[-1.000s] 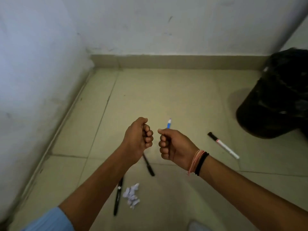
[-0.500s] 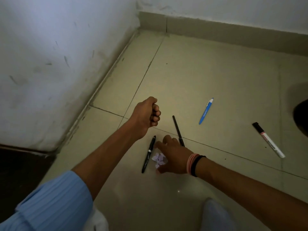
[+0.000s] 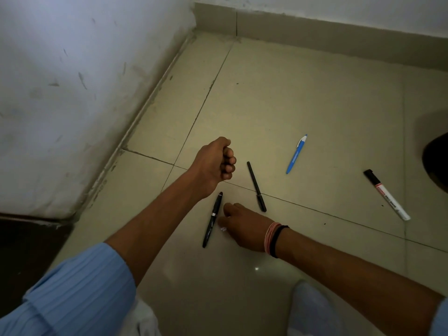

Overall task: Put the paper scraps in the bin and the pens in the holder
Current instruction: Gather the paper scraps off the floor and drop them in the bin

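Observation:
Low over the tiled floor, my right hand (image 3: 244,226) is closed over the white paper scraps (image 3: 222,229); only a small bit peeks out at the fingers. Just left of it lies a black pen with a silver band (image 3: 212,219). A slim black pen (image 3: 256,186) rests beyond my right hand. Farther right are a blue-and-white pen (image 3: 296,154) and a white marker with a black cap (image 3: 386,194). My left hand (image 3: 215,163) hovers above the floor as a fist with nothing visible in it. No pen holder is in view.
The black bin (image 3: 436,161) shows only as a dark edge at the far right. A white wall (image 3: 72,93) runs along the left with a skirting strip, another wall at the back. A dark floor patch lies at the lower left.
The view dropped from the bin toward the floor. My right hand went down onto the paper scraps and closed over them, hiding most of them. My left fist stayed raised.

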`<action>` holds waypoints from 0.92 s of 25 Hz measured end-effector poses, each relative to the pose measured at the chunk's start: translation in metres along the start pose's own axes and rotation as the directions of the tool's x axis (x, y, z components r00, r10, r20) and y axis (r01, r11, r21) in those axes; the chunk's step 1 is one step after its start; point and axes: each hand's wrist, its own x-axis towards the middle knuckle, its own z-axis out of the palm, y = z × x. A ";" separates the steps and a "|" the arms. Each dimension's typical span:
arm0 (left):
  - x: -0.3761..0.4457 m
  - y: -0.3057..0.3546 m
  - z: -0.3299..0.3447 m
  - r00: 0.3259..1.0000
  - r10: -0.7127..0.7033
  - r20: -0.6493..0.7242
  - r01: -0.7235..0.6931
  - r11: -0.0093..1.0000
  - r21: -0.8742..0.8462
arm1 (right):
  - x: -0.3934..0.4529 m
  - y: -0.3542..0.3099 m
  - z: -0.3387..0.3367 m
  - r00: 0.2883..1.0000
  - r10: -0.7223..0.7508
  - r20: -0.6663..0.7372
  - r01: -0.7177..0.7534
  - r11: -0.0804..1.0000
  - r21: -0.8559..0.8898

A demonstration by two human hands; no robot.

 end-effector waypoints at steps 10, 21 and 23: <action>0.011 -0.012 0.012 0.999 -0.031 0.035 0.029 0.999 0.035 | -0.030 0.029 -0.045 0.867 0.419 0.269 -0.105 -0.373 0.922; 0.009 -0.021 0.055 0.984 -0.127 0.122 0.140 0.984 -0.108 | -0.056 0.049 -0.073 0.844 0.471 0.258 0.143 -0.660 0.737; 0.009 -0.024 0.068 0.979 -0.143 0.143 0.159 0.981 -0.109 | -0.067 0.054 -0.082 0.810 0.531 0.249 0.234 -0.682 0.693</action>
